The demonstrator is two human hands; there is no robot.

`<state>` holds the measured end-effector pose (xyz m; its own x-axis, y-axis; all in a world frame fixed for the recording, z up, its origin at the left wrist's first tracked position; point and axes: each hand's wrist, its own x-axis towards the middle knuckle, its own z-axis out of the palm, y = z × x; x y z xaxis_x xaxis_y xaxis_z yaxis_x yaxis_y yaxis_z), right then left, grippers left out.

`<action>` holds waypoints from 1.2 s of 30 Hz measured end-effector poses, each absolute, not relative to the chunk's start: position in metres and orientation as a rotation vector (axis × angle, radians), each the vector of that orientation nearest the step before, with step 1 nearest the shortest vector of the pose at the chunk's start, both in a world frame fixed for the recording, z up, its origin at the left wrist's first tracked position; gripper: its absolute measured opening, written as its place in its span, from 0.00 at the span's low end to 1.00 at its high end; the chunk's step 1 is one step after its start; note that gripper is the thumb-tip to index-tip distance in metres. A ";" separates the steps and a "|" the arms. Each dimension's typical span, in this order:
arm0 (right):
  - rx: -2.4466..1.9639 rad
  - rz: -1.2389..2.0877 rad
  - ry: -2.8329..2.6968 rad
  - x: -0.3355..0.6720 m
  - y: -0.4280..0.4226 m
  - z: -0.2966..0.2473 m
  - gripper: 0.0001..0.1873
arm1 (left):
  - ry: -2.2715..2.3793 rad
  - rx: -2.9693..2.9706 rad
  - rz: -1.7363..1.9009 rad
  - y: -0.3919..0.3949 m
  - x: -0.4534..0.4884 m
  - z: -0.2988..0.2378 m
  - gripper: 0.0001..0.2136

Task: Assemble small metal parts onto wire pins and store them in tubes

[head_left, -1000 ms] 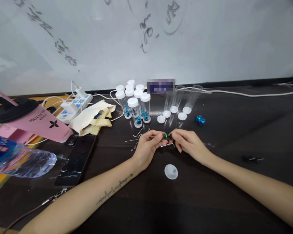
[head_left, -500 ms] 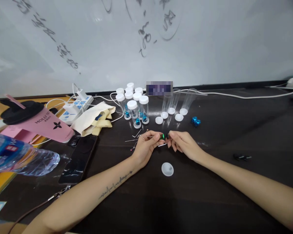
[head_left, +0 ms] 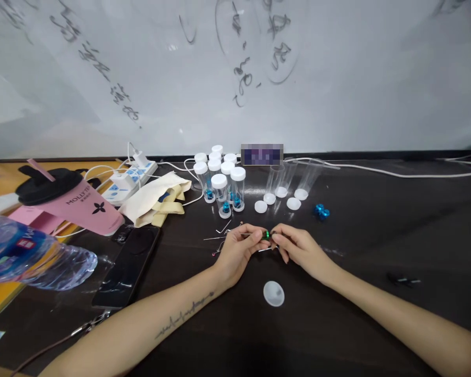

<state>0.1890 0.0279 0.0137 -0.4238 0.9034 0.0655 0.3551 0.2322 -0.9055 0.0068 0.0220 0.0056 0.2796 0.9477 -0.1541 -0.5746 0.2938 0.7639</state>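
Both hands meet over the dark table [head_left: 357, 324]. My left hand [head_left: 237, 250] pinches a small green part [head_left: 266, 235] between thumb and fingertips. My right hand [head_left: 298, 247] is closed in a pinch on the other end of the same green part. Thin metal pins [head_left: 220, 236] lie on the table just left of my left hand. A round white cap [head_left: 273, 293] lies below the hands. Behind them stand capped clear vials [head_left: 222, 184] with blue pieces inside.
Open clear tubes [head_left: 282, 180] and loose white caps [head_left: 277, 201] sit behind the hands, small blue parts [head_left: 322, 211] to the right. At left are a phone [head_left: 127, 264], a pink cup [head_left: 73, 201], a water bottle [head_left: 31, 254], a cloth bag [head_left: 155, 196] and a power strip [head_left: 131, 173].
The view has tilted slightly, so everything sits a bit lower in the picture. Both hands stay pinched on the green part, with only small finger movement.
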 end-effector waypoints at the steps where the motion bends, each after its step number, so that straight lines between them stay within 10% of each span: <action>1: -1.155 1.150 -1.909 0.189 0.028 0.013 0.16 | 0.686 0.650 1.128 0.022 0.007 0.006 0.10; 36: -1.196 1.236 -1.724 0.191 0.031 0.008 0.07 | 0.695 0.603 1.104 0.023 0.007 0.006 0.07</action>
<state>0.1907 0.0307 0.0079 -0.3360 0.9416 0.0204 0.2825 0.1215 -0.9515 0.0075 0.0231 0.0055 0.2858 0.9372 -0.2001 -0.5857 0.3361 0.7376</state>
